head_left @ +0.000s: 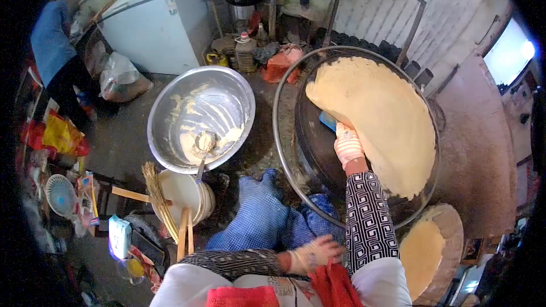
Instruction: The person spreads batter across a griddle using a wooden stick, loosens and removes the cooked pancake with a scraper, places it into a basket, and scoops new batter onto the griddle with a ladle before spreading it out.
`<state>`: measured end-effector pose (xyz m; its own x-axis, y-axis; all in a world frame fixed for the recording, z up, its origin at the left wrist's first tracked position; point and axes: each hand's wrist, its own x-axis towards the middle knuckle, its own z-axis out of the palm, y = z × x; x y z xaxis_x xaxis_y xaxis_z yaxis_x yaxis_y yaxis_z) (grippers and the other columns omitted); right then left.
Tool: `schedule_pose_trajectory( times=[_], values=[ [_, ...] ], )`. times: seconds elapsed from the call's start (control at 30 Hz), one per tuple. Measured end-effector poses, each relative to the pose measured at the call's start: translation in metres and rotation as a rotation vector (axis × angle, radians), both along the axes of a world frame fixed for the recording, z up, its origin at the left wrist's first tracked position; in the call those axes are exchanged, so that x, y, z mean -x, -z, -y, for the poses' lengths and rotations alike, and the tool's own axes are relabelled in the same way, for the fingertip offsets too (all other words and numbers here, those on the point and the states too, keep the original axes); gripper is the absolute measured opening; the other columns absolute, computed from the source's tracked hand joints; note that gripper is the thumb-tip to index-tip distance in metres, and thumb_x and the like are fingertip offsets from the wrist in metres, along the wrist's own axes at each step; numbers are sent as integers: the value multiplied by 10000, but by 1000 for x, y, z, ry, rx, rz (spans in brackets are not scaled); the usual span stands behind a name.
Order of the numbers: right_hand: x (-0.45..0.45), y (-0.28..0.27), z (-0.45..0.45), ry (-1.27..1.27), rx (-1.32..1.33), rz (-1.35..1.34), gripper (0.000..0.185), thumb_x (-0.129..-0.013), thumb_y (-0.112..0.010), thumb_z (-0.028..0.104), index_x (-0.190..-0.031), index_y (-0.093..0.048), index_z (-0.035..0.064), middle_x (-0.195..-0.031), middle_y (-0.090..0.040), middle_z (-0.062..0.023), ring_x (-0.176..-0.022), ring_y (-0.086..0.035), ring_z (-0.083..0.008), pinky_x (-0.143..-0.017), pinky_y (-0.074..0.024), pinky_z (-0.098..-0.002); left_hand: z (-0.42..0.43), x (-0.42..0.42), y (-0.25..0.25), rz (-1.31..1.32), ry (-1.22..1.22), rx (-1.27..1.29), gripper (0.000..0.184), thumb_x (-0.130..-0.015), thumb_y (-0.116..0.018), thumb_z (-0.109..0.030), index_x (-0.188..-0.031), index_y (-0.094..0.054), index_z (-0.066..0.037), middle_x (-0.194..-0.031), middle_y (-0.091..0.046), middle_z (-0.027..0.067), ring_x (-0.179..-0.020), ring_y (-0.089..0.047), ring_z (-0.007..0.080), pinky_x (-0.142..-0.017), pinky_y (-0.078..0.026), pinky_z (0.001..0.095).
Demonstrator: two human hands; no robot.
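Observation:
A large thin sheet of pale batter or pancake (pixel 375 113) covers most of a dark round griddle (pixel 318 136) on the right. My right hand (pixel 348 143), in a light striped glove, is closed on a blue scraper (pixel 328 120) at the sheet's left edge. The scraper is partly hidden beside the sheet. Near my lap, my left hand (pixel 315 253) rests by a red cloth (pixel 335 287), its fingers spread and a little blurred. To the left stands a big metal basin (pixel 159 113) with batter smears and a ladle (pixel 203 143).
A metal ring (pixel 277 131) surrounds the griddle. A bucket (pixel 207 202) holds wooden sticks and a straw brush (pixel 152 185). At lower right, a round tray (pixel 455 233) bears another pale sheet. A person in blue (pixel 52 34) stands at far left near a white chest freezer (pixel 142 28).

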<state>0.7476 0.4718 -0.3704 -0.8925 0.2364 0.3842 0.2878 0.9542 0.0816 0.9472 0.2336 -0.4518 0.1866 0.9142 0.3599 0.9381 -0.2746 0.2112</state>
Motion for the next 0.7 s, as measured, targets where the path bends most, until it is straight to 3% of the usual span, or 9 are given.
schedule_pose_trajectory(
  times=[0.07, 0.13, 0.17, 0.2, 0.4, 0.53, 0.57, 0.67, 0.7],
  values=[
    [-7, 5, 5, -29, -39, -45, 371, -834, -511, 79, -1200, -540, 26, -1200, -622, -205, -1101, -614, -328, -995, -452, -433, 9, 54, -144, 18, -307, 998, 467, -842, -598, -369, -1220, -548, -98, -1325, -491, 164, -1274, -433, 289, -1087, -295, 476],
    [-12, -5, 8, -16, -65, 34, 386, -831, -515, 79, -1213, -539, 30, -1215, -616, -204, -1111, -609, -324, -1007, -441, -439, 69, 91, -71, -58, -724, 329, 661, -850, -593, -516, -1375, -439, -145, -1413, -399, 202, -1360, -324, 377, -1065, -251, 607],
    [0, 2, 0, 3, 180, 13, 404, -840, -505, 91, -1239, -535, 36, -1220, -619, -195, -1110, -610, -318, -993, -452, -449, 84, 109, -60, -78, -835, 351, 685, -854, -578, -534, -1403, -427, -154, -1458, -358, 197, -1381, -272, 419, -1054, -221, 664],
    [0, -4, 1, 21, 150, 27, 404, -846, -497, 94, -1245, -534, 38, -1220, -620, -191, -1113, -610, -315, -989, -456, -441, 93, 120, -54, -96, -948, 367, 709, -858, -562, -553, -1430, -414, -163, -1502, -317, 193, -1401, -220, 461, -1043, -191, 722],
    [5, -26, 4, 94, 95, 41, 394, -868, -470, 97, -1253, -534, 40, -1236, -616, -176, -1131, -603, -302, -987, -466, -392, 85, 143, -51, 33, -1034, 554, 802, -845, -576, -598, -1487, -320, -191, -1547, -207, 232, -1386, -199, 517, -1064, -231, 659],
    [0, -33, 3, 19, 151, 161, 423, -942, -383, 78, -1349, -423, -33, -1347, -507, -257, -1207, -548, -348, -1038, -445, -404, 86, 145, -46, 49, -1026, 502, 777, -844, -588, -582, -1474, -351, -194, -1538, -226, 231, -1378, -225, 510, -1075, -248, 626],
    [0, -45, 2, 92, 336, 251, 446, -932, -398, 80, -1366, -413, -18, -1342, -513, -259, -1199, -558, -336, -1034, -442, -409, 84, 144, -47, 83, -1031, 521, 759, -860, -573, -568, -1481, -340, -199, -1549, -216, 221, -1394, -203, 504, -1081, -225, 644],
    [2, -50, -2, 161, 160, 386, 436, -920, -417, 93, -1346, -444, 4, -1314, -550, -236, -1170, -584, -324, -1008, -450, -419, 89, 148, -35, 91, -1035, 403, 701, -847, -621, -518, -1433, -407, -198, -1503, -286, 220, -1354, -273, 486, -1077, -266, 598],
    [-6, -47, 4, 119, 77, 182, 401, -907, -445, 118, -1295, -496, 31, -1254, -607, -200, -1128, -617, -299, -982, -455, -418, 91, 150, -32, 127, -1032, 357, 685, -850, -629, -495, -1420, -416, -181, -1495, -294, 220, -1353, -280, 475, -1080, -272, 584]
  ],
)
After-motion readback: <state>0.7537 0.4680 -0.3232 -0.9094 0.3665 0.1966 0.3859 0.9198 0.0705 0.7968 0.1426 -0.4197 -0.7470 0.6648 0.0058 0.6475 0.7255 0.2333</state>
